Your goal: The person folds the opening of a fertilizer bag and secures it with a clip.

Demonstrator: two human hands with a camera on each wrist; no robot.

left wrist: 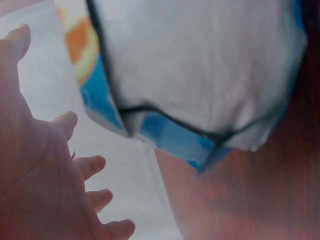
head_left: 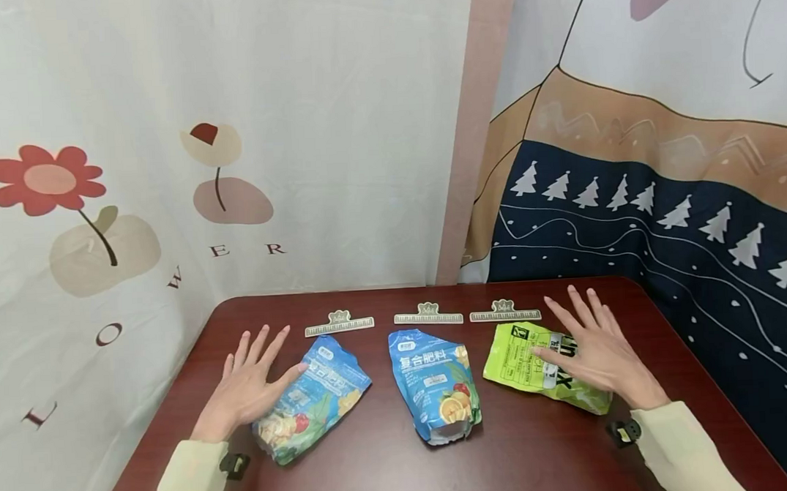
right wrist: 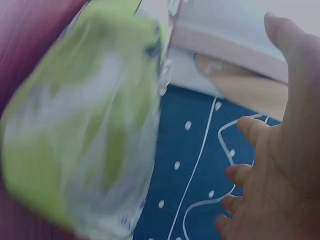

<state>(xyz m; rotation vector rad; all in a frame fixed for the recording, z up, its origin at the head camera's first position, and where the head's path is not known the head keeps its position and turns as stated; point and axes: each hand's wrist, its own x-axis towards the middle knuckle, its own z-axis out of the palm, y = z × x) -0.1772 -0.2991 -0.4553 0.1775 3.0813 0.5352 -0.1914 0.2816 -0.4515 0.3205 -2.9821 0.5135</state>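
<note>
My left hand [head_left: 246,387] is spread with straight fingers beside a blue fertilizer bag [head_left: 324,395], its thumb overlapping the bag in the head view. In the left wrist view the bag's pale bottom [left wrist: 200,65] fills the top, apart from the fingers. A second blue fertilizer bag [head_left: 432,383] lies mid-table. On the right, my right hand [head_left: 599,354] spreads its fingers over a lime-green bag [head_left: 526,357], hiding part of its print. The right wrist view has the green bag [right wrist: 100,130] at left, with the fingers apart from it. Neither hand holds anything.
Behind the bags lie three long clips with ruler markings: a left clip [head_left: 340,324], a middle clip [head_left: 428,316] and a right clip [head_left: 505,312]. All rest on a dark red-brown table [head_left: 509,467]. A printed curtain [head_left: 343,145] hangs along its far edge.
</note>
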